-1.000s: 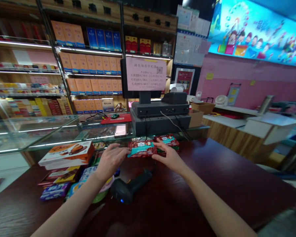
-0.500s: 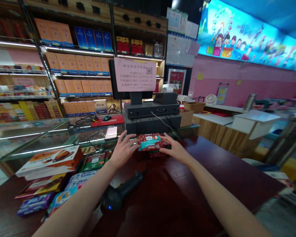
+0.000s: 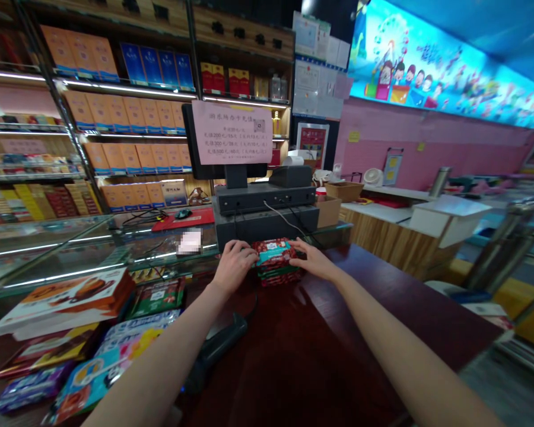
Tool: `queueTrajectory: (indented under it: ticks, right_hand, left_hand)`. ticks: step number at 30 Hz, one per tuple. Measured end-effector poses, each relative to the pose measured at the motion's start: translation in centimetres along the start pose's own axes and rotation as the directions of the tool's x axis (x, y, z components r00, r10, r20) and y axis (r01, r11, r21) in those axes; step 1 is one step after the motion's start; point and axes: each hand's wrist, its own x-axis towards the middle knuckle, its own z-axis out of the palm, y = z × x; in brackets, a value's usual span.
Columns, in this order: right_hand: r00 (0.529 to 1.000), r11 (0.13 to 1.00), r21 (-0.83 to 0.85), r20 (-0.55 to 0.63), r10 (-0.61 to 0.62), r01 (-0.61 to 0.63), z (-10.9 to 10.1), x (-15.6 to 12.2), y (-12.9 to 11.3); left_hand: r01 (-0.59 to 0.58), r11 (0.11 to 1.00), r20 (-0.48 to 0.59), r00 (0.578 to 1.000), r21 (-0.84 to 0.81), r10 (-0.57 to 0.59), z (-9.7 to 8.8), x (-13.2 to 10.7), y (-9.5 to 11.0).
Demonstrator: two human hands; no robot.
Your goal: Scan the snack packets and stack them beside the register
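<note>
A brown-red snack packet (image 3: 273, 251) with a teal label lies level on a small stack of similar packets (image 3: 281, 275), at the far side of the dark wooden counter. My left hand (image 3: 237, 261) has its fingers curled on the packet's left end. At the right end, my right hand (image 3: 312, 260) grips it between thumb and fingers. Below my left forearm lies a black barcode scanner (image 3: 222, 344), partly covered by the arm.
On the left are an orange-and-white box (image 3: 71, 299), a green packet (image 3: 157, 298), a purple packet (image 3: 35, 385) and a blue packet (image 3: 86, 379). Behind the stack stands a dark cash register (image 3: 267, 201) with a sign on its screen. A glass case (image 3: 66, 243) borders the counter.
The snack packet has come down onto the stack, more of which now shows beneath it. Both hands moved with it. The view has shifted, so the surroundings sit farther left.
</note>
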Motion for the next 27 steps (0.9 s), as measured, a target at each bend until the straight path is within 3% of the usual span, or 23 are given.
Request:
queueTrajectory:
  ticks: [11,16,27]
  right_hand:
    - [0.999,0.995,0.094,0.014,0.037,-0.038,0.3,0.8,2.6]
    - [0.999,0.993,0.118,0.036,0.002,-0.006,0.0,0.8,2.8]
    - [0.997,0.984,0.163,0.051,0.06,-0.067,-0.2,0.4,2.9]
  left_hand:
    - [0.022,1.0,0.056,0.998,-0.006,-0.022,1.2,0.6,0.5]
    - [0.024,1.0,0.06,0.998,-0.006,-0.024,2.0,0.5,0.4]
    - [0.027,0.999,0.067,0.997,-0.025,-0.025,2.6,0.6,0.6]
